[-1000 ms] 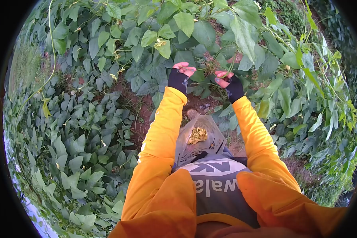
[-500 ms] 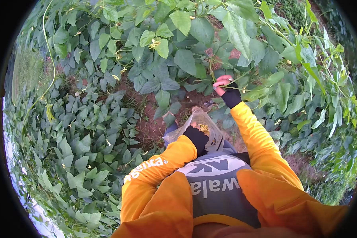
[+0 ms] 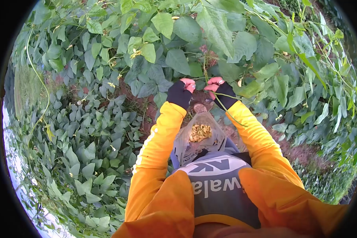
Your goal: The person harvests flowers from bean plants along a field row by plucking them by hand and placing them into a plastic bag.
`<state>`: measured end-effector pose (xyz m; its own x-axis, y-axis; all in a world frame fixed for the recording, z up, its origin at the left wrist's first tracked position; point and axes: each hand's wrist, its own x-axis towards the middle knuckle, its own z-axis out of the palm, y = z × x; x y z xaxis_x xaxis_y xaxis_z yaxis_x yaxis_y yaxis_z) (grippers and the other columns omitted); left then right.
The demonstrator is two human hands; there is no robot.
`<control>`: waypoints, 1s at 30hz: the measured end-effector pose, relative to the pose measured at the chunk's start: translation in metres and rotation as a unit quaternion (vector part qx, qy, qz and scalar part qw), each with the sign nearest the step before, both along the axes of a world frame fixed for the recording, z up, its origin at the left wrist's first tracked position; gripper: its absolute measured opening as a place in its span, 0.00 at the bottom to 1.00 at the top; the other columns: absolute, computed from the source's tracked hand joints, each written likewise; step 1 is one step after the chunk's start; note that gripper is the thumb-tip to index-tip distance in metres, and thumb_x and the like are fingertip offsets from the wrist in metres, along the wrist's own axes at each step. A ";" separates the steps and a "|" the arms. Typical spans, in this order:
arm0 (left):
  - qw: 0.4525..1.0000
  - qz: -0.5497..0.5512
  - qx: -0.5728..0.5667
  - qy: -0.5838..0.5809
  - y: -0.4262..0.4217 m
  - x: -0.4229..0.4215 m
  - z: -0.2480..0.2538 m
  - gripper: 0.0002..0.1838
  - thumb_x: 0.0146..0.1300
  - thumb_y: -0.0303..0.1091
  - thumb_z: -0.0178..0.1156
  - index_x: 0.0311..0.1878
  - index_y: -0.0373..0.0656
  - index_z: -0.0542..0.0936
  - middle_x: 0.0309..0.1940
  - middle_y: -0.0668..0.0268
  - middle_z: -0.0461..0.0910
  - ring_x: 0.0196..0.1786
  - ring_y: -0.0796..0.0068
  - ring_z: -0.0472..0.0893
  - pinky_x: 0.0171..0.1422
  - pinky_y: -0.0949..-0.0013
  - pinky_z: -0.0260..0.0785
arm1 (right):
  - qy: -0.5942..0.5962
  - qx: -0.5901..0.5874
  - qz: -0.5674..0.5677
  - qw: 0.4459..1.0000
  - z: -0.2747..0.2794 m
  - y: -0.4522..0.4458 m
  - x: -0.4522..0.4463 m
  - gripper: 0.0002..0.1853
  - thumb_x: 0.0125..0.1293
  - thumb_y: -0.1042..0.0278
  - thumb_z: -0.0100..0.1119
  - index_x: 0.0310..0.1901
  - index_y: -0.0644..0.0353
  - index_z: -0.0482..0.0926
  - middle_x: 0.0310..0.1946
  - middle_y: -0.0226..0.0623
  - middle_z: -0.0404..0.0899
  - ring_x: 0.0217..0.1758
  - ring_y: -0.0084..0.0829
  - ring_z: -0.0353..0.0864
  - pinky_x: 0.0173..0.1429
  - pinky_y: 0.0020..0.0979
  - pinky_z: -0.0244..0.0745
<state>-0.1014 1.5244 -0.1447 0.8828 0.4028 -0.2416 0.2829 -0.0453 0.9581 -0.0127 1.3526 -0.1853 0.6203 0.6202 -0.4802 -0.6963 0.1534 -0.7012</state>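
Observation:
My right hand [image 3: 214, 84] is closed on a thin green stem [image 3: 206, 73] of the leafy vine, in front of the plants. Two slender green strands [image 3: 231, 112] trail from that hand across the wrist and sleeve. Just to its left, my left hand [image 3: 188, 85] has its fingers pinched together; whether anything is between them is too small to make out. Both hands wear black wrist covers that leave the fingers bare. Below them, at my waist, a clear plastic bag [image 3: 181, 147] gapes open with a heap of yellow flowers [image 3: 200, 133] inside.
Dense leafy vines [image 3: 75, 158] fill the left side and the area ahead. More vines [image 3: 293, 85] with long tendrils stand on the right. A strip of reddish soil [image 3: 148, 115] runs between the rows, and a foot [image 3: 200, 108] shows beyond the bag.
My left hand has come out of the bag and moved forward beside the right hand. The right hand has shifted slightly left, still on the stem. The yellow heap is now uncovered.

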 end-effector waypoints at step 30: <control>0.956 0.005 -0.269 0.120 0.019 0.077 -0.082 0.32 0.53 0.15 0.52 0.64 0.43 0.65 0.40 0.53 0.78 0.29 0.65 0.80 0.30 0.67 0.73 | -0.266 -0.222 0.098 0.933 -0.019 0.040 0.068 0.10 0.57 0.72 0.59 0.42 0.63 0.79 0.28 0.37 0.81 0.30 0.25 0.79 0.38 0.26 0.75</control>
<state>-0.0246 1.5430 -0.2267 0.7729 0.1729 -0.6105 0.4944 0.4390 0.7502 0.0551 1.3925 -0.2041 0.7390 0.5606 -0.3736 -0.2159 -0.3283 -0.9196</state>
